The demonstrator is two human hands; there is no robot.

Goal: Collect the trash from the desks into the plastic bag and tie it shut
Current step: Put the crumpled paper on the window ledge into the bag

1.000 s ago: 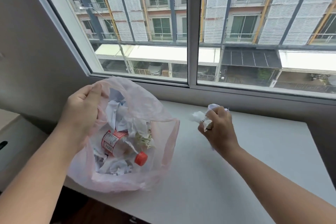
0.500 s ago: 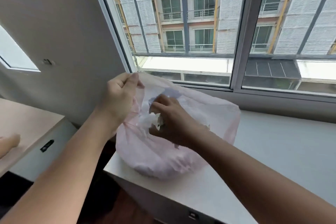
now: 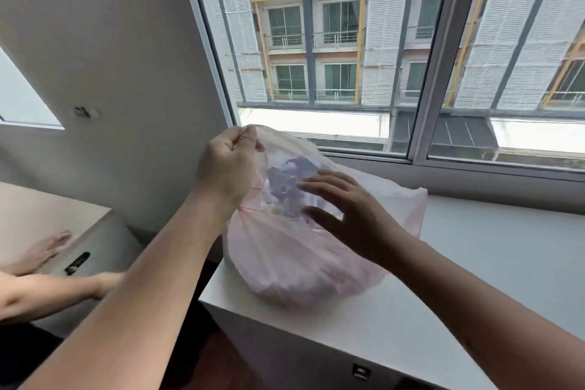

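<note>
A thin pink plastic bag (image 3: 300, 266) full of crumpled paper trash sits on the near left corner of a white desk (image 3: 474, 278) under the window. My left hand (image 3: 228, 164) pinches the bag's upper left rim and holds it up. My right hand (image 3: 348, 215) hovers over the bag's mouth, fingers spread, holding nothing. Crumpled white and bluish paper (image 3: 291, 177) shows through the opening between my hands.
A large window (image 3: 411, 72) runs behind the desk. A grey wall (image 3: 110, 57) stands to the left. A second, lower desk (image 3: 38, 215) sits at the left, where another person's hand (image 3: 47, 250) and forearm (image 3: 47, 294) rest.
My right hand carried the crumpled paper from the desk into the bag, let it go and has come out empty. The view has swung left, and another person's arm now shows.
</note>
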